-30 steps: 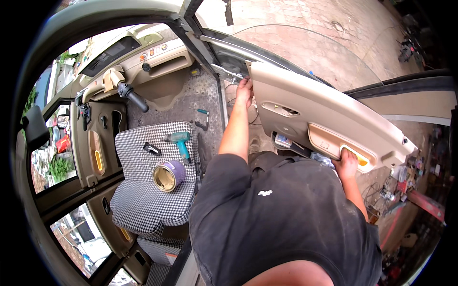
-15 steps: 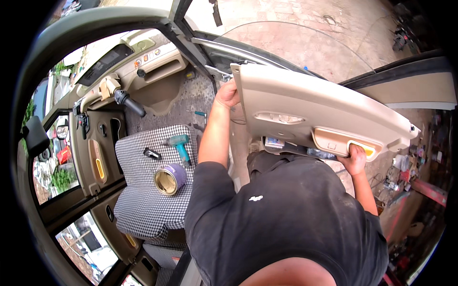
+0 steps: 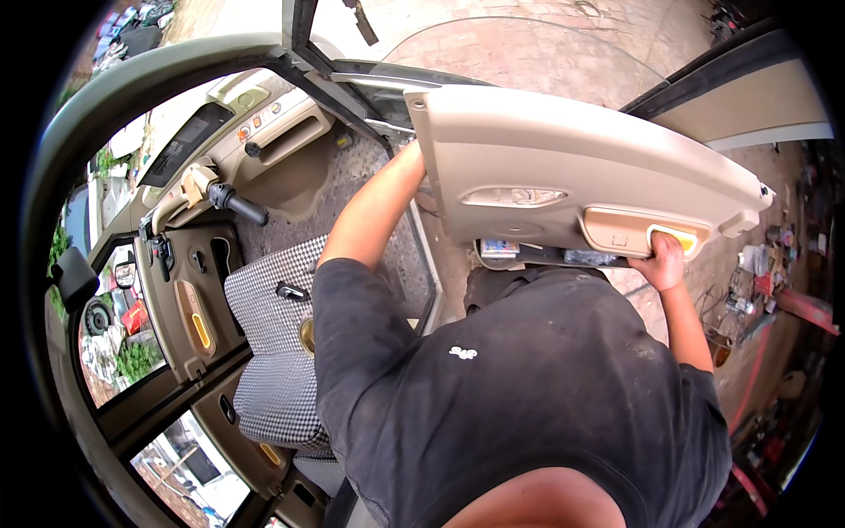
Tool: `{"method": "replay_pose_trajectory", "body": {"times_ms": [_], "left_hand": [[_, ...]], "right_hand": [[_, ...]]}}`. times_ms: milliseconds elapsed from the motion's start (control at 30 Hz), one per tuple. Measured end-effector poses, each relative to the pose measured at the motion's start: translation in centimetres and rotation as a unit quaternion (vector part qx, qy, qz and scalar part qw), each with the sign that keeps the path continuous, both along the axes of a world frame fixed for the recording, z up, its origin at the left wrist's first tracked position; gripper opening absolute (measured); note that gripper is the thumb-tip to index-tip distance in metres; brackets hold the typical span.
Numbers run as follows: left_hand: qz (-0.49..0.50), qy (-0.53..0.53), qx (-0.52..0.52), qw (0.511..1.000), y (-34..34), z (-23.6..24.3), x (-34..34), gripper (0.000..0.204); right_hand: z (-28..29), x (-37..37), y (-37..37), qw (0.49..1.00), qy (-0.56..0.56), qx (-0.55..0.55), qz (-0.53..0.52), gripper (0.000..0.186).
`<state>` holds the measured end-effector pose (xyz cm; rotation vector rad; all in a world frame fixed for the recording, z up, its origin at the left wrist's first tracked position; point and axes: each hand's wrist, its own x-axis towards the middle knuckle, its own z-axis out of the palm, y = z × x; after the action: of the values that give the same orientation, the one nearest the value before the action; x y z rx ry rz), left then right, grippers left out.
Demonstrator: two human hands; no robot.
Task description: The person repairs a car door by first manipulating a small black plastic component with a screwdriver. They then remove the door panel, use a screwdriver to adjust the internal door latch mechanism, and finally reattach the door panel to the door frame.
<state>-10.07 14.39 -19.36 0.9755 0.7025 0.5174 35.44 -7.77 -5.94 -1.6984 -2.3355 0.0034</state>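
A large beige door trim panel (image 3: pixel 537 150) stands upright in front of me, tilted across the doorway of a vehicle cab. My right hand (image 3: pixel 662 264) is closed on its lower right part, at the yellow-lined pull recess (image 3: pixel 679 238). My left forearm (image 3: pixel 380 204) reaches behind the panel's left edge, which hides that hand and its fingers. An oval door-handle opening (image 3: pixel 515 196) shows in the panel's middle. Beneath the panel runs a dark pocket holding a small box (image 3: pixel 500 249) and a clear plastic packet (image 3: pixel 588 257).
On my left is a checked seat (image 3: pixel 273 378) bearing a small black part (image 3: pixel 290 292) and a can (image 3: pixel 307 337), mostly hidden by my sleeve. Beyond are a steering column lever (image 3: pixel 239 204) and the dashboard (image 3: pixel 282 123). Assorted parts and a red beam (image 3: pixel 805 310) lie at the right.
My left hand has slid farther behind the panel and out of sight. The panel sits slightly higher in view. My left arm now covers the drill and most of the can.
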Motion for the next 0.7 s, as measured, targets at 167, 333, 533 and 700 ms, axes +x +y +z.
{"method": "replay_pose_trajectory", "body": {"times_ms": [167,333,533,700], "left_hand": [[-0.003,0.006,0.015,1.0,0.51,0.3,0.21,0.036],[-0.002,0.008,0.025,1.0,0.56,0.38,0.29,0.035],[-0.003,0.004,0.029,1.0,0.45,0.3,0.19,0.035],[0.002,0.004,0.034,0.999,0.42,0.35,-0.02,0.034]], "right_hand": [[0.03,-0.02,0.04,1.0,0.004,-0.001,0.004,0.046],[-0.24,0.36,-0.15,1.0,0.002,-0.004,0.003,0.047],[-0.16,0.13,0.04,1.0,0.001,0.011,0.001,0.045],[-0.45,0.03,0.1,1.0,0.008,0.006,0.01,0.044]]}}
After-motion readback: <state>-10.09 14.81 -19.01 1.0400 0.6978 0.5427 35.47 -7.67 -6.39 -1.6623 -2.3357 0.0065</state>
